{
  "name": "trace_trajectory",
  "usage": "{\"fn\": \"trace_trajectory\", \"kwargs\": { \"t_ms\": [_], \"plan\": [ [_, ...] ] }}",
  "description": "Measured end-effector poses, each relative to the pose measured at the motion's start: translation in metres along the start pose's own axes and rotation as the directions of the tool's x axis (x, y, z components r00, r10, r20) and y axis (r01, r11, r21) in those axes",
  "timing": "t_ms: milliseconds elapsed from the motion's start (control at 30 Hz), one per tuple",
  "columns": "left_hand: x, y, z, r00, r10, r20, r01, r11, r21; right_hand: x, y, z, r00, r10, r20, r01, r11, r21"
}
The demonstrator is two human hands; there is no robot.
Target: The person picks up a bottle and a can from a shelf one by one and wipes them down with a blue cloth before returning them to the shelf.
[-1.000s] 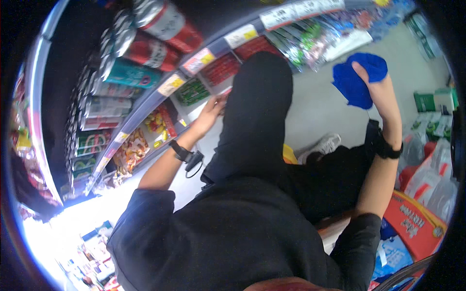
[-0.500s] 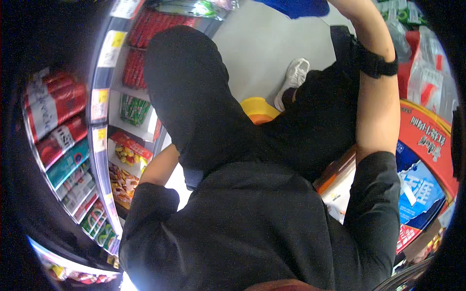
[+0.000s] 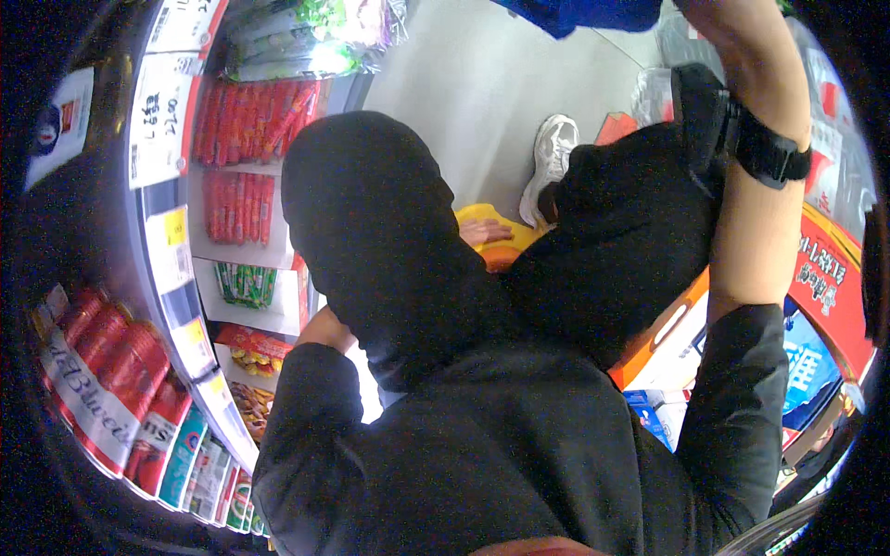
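Between my legs, the fingers of my left hand (image 3: 487, 231) lie stretched out on a curved yellow and orange object (image 3: 502, 252). Its kind is hard to tell, as my thighs cover most of it. My left forearm passes behind my left thigh, so the rest of that hand is hidden. On the right, my right forearm (image 3: 756, 83), with a black strap (image 3: 771, 153) round it, reaches up past the top edge. The right hand itself is out of the picture. Close to that forearm, a blue cloth-like thing (image 3: 589, 14) shows at the top edge.
At left stands a store shelf with price tags (image 3: 167, 120), red stick-shaped packs (image 3: 246, 120), green packs (image 3: 246, 284) and clear bags (image 3: 306, 37). Red cans (image 3: 120, 380) stand lower left. A red carton (image 3: 830, 287) and clear plastic packs (image 3: 825, 120) line the right. A white shoe (image 3: 552, 162) rests on the grey floor.
My left fingers have come into sight on the yellow and orange object. The right forearm has shifted to the right in the picture. The view has turned, showing more of the left shelf.
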State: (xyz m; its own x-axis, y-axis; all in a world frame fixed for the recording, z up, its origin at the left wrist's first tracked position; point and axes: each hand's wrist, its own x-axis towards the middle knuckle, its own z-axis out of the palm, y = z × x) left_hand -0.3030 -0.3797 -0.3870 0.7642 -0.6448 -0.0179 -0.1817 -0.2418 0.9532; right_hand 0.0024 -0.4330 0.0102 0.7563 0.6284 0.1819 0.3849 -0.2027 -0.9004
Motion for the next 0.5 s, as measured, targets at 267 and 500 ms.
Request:
{"fn": "trace_trajectory", "kwargs": {
  "t_ms": [267,500],
  "plan": [
    [-0.04,-0.013,0.034,0.998,0.043,-0.049,-0.043,0.999,0.016,0.022,0.023,0.014,0.938,0.203,-0.279,-0.158,0.972,0.175],
    [-0.133,0.028,0.069,0.982,-0.143,0.126,0.144,0.99,-0.001,-0.116,0.039,-0.088,0.953,0.295,0.071,0.007,0.211,-0.977]
  ]
}}
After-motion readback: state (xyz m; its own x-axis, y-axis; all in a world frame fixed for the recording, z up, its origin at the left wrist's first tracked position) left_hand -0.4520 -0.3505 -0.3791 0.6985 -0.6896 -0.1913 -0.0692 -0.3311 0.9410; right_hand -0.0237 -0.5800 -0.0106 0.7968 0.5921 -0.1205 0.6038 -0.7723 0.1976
